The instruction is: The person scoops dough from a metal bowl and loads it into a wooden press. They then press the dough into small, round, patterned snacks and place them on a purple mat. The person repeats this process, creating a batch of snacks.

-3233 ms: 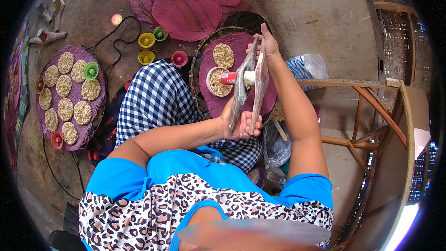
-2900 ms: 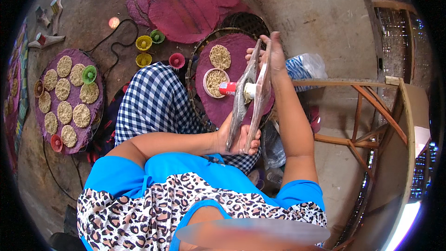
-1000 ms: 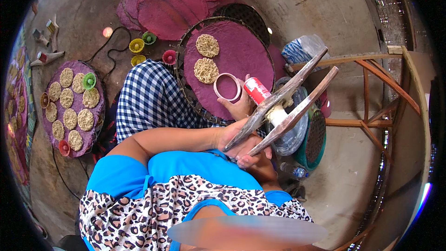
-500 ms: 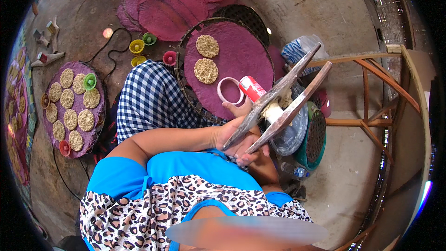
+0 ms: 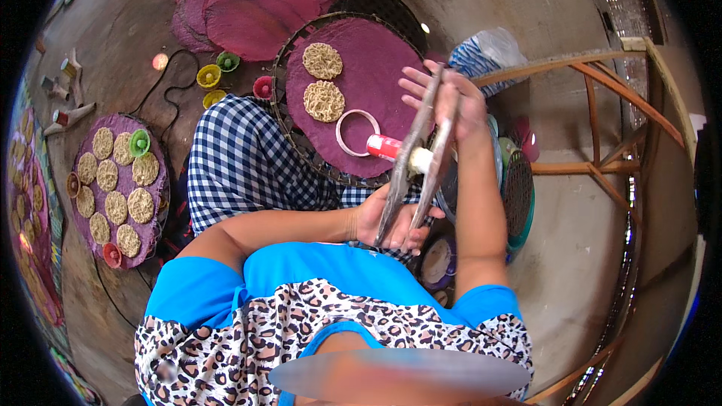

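Note:
A hand press (image 5: 407, 167) made of two long wooden bars, with a red cylinder (image 5: 383, 146) and a pale piece (image 5: 420, 160) between the bars, is slanted over my lap. My left hand (image 5: 391, 222) holds the lower bar ends across its palm. At the upper ends, my right hand (image 5: 460, 101) has the bars against its palm, several fingers stretched out past them. The red cylinder points at a pink ring (image 5: 357, 133) lying on a round tray (image 5: 391, 68) with purple lining. Two round noodle-like dough cakes (image 5: 323, 101) sit beside the ring.
To my left stands another purple-lined tray (image 5: 124, 237) with several dough cakes and small coloured cups. More cups (image 5: 208, 75) and a black cord lie on the floor. Purple sheets (image 5: 256, 15) are piled ahead. A wooden frame (image 5: 583, 168) and a plastic bag (image 5: 496, 49) are at right.
My right hand has moved from near the lower bar ends to the upper ends. The bars have turned steeper and closer together. My left hand still holds the lower ends.

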Demonstrator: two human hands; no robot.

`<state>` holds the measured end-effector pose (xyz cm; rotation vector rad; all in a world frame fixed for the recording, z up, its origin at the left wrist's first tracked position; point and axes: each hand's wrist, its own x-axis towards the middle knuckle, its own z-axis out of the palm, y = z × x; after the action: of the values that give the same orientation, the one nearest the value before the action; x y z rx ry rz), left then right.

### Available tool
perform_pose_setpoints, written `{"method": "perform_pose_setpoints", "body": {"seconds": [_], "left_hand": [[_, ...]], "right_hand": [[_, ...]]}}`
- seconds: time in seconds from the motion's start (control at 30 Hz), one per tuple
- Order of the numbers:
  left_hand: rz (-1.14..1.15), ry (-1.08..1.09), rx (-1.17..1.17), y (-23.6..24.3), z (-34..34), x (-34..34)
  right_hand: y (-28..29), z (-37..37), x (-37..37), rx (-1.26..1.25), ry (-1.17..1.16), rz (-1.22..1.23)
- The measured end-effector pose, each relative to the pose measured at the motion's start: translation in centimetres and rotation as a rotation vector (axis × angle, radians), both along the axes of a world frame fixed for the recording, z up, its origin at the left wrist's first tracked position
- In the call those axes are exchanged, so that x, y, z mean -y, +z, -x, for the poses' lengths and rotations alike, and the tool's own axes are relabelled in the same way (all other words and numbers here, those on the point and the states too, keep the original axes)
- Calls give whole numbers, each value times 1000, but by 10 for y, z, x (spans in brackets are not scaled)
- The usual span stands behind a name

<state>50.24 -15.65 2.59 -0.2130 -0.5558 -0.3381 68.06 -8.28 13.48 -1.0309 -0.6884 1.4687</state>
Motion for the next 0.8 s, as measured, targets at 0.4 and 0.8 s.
{"method": "perform_pose_setpoints", "body": {"seconds": [0.4,0.8], "left_hand": [[227,75,-48,0,-34,-18],[155,74,-186,3,-14,-39]], "right_hand": [[-36,-11,-84,555,-230,635],[-34,16,-107,632,-98,568]]}}
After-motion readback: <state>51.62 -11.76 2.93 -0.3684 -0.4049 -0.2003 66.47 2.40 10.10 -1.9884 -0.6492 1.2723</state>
